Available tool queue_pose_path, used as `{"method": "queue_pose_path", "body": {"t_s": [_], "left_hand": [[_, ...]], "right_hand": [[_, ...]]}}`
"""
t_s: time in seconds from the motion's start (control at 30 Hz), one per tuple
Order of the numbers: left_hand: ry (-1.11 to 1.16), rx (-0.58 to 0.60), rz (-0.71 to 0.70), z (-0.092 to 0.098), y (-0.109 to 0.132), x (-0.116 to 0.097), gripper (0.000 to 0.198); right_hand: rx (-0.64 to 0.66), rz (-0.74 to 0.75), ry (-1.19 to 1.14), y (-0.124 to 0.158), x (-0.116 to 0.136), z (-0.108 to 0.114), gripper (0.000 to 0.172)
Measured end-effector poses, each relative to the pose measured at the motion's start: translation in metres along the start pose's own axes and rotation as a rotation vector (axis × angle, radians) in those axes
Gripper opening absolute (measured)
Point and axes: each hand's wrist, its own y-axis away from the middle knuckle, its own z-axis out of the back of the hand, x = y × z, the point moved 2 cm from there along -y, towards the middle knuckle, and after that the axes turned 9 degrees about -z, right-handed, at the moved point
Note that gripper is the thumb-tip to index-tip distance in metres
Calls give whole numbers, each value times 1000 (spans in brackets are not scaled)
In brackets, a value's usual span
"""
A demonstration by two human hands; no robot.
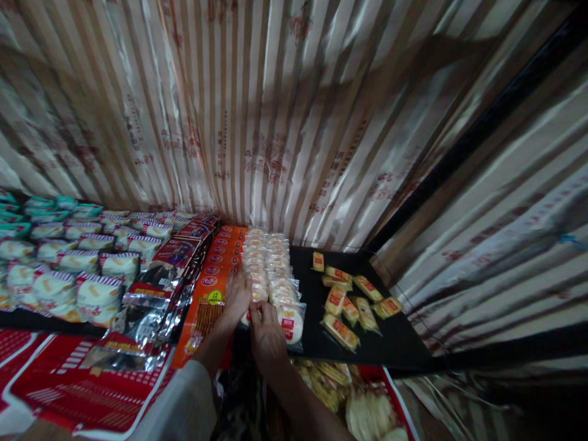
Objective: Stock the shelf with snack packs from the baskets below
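Two rows of round white crackers in clear wrappers (278,269) lie on a black shelf (303,257). At the near end of the left row, my right hand (267,334) has its fingers bent together on a wrapped cracker. My left hand (237,297) rests against that row's left side, fingers extended, over the edge of the orange snack packs (225,251). Right of the crackers, several small yellow wrapped snacks (336,300) lie scattered on the shelf.
Dark red and silver packets (160,275) and rows of white packaged cakes (98,297) fill the left. Below the shelf edge are a red basket (92,380) and another holding yellow snacks (326,383). Striped sheeting (275,110) hangs behind; a black pole (459,141) slants at right.
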Motion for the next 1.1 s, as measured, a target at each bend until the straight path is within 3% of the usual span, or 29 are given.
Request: {"method": "queue_pose_path", "body": {"t_s": [0.2, 0.5, 0.93, 1.1], "left_hand": [[48, -99, -30, -5, -10, 9, 51], [-16, -129, -30, -17, -33, 7, 47], [-125, -158, -61, -16, -34, 1, 52], [-145, -175, -92, -11, -35, 1, 51]], "right_hand": [[-45, 34, -15, -2, 0, -2, 47], [20, 6, 48, -14, 0, -5, 47], [37, -8, 63, -22, 3, -4, 34], [23, -13, 60, -21, 3, -3, 37]]}}
